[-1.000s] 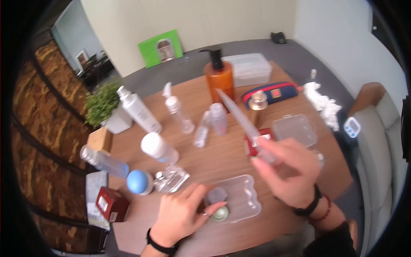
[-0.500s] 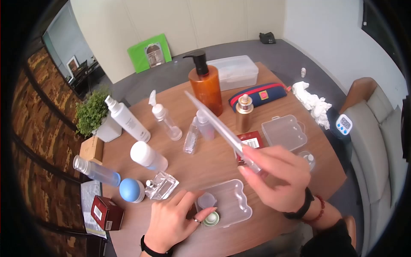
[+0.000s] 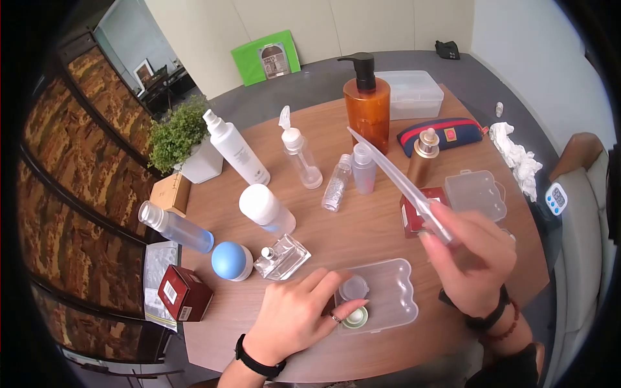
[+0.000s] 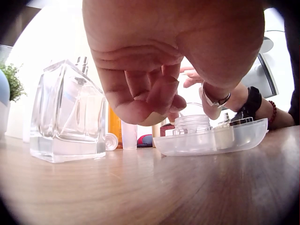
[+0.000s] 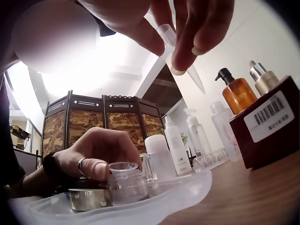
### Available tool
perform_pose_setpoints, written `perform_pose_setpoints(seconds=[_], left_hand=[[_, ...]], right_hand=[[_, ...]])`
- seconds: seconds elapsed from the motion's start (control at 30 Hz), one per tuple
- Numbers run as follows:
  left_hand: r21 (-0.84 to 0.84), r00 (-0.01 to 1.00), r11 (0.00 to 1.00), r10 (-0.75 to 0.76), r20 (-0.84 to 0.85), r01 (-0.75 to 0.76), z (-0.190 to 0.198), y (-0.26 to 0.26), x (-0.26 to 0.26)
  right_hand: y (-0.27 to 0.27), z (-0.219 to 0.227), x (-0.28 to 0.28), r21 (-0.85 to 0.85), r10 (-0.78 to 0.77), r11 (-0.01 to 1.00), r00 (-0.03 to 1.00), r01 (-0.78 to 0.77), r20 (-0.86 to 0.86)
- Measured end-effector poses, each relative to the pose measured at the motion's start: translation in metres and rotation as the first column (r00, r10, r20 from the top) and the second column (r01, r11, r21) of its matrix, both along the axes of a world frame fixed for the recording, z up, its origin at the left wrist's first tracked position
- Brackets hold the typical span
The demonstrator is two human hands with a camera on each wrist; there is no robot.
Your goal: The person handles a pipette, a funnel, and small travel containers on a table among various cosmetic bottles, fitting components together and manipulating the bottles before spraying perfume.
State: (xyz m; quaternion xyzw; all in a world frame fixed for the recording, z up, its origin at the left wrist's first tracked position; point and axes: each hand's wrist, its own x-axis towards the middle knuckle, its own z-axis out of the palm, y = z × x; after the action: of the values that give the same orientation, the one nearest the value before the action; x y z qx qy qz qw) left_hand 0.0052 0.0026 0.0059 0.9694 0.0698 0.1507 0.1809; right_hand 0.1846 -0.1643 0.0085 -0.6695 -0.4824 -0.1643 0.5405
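your right hand (image 3: 484, 278) pinches a long, tapering clear plastic piece (image 3: 401, 184) near its wide end, thumb and fingers parted only by its thickness. you have it raised in the air above the table (image 3: 349, 236), the pointed end slanting up and away from you; in the head view it crosses in front of the red box (image 5: 267, 152) and the amber pump bottle (image 3: 367, 110). your left hand (image 3: 288, 317) is down low, thumb and forefinger curled about a small clear jar (image 5: 129, 187). the jar stands upright in the shallow clear tray (image 3: 394, 291), mouth facing up, with a small round cap (image 3: 355, 317) just beside it on your side. a glass perfume bottle (image 4: 68, 112) stands upright left of the tray, near a blue-topped pot (image 3: 231, 260).
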Motion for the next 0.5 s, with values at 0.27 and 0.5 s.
perform_pose_setpoints(seconds=[0.27, 0.5], left_hand=[[-0.012, 1.0, 1.0, -0.021, 0.005, 0.021, -0.0031, 0.0009, -0.0009], [-0.009, 1.0, 1.0, -0.019, 0.0, 0.019, -0.002, 0.0009, -0.0005]], right_hand=[[-0.002, -0.0028, -0.0004, -0.068, -0.003, 0.998, 0.997, -0.002, -0.078], [-0.0021, -0.0014, 0.001, -0.019, -0.02, 1.0, 0.999, 0.019, -0.041]])
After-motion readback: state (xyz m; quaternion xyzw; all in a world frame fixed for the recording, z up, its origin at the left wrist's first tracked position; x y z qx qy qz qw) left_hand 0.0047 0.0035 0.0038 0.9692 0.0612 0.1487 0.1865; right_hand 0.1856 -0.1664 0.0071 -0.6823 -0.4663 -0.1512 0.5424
